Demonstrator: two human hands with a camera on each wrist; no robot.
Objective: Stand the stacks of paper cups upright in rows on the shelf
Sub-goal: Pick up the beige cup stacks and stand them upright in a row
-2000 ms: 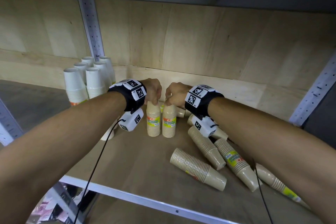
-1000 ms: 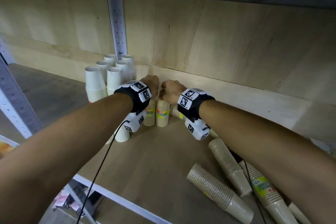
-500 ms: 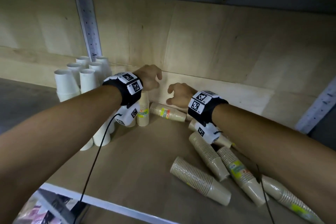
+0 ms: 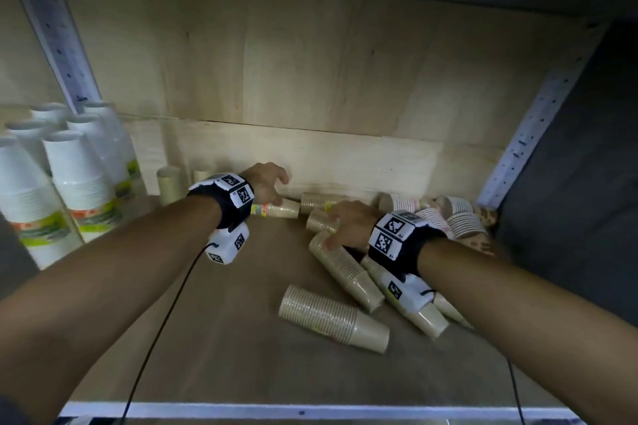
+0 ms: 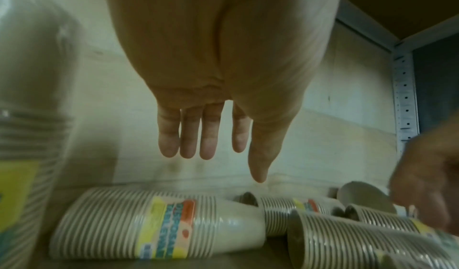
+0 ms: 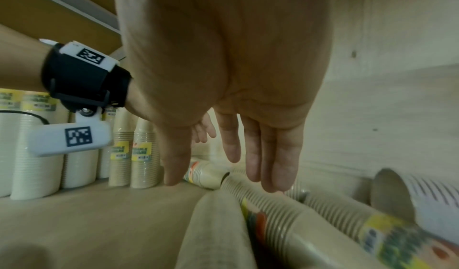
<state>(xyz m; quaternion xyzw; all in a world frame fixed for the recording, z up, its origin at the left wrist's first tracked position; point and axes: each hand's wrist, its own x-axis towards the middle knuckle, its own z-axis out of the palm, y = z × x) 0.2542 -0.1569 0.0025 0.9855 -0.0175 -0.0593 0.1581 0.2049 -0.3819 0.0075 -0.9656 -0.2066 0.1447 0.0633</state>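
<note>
Left hand (image 4: 265,183) hovers with fingers apart, holding nothing, above a fallen brown stack (image 4: 276,210) lying against the back wall (image 4: 345,155). Right hand (image 4: 348,222), fingers spread, reaches over the toppled stacks (image 4: 345,271) at right. Upright white stacks (image 4: 79,179) occupy the left side. Bare shelf (image 4: 224,338) surface extends from mid-shelf to the front edge (image 4: 310,411).

Bare forearms; each wrist wears a black strap (image 4: 417,248) carrying white blocks (image 4: 236,190) printed with black square codes; thin black cables (image 4: 162,317) trail back.
</note>
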